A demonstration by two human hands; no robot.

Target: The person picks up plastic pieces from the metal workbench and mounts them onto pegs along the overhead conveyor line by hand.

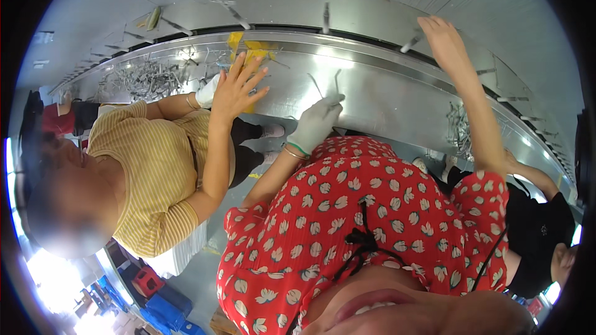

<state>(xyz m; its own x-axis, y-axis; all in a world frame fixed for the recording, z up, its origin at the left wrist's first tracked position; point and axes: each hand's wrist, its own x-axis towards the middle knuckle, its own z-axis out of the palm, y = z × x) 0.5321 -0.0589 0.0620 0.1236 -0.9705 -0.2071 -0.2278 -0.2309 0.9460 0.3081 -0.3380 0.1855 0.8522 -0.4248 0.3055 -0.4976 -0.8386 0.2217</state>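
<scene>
My left hand, in a pale work glove, is closed around thin bent metal rods whose ends stick up above the fingers. It hangs over the near side of a shiny metal worktop. My bare right hand is raised at the far right, over the rail behind the worktop. Its fingers are stretched out and fairly close together, with nothing visible in them. Just left of it, an upright metal peg stands on the rail, slightly blurred; I cannot tell whether my hand touches it.
A co-worker in a yellow striped top stands at my left, one bare hand raised. A heap of metal rods and yellow tape lie on the worktop. More rods lie right, near another person in black. Several pegs line the rail.
</scene>
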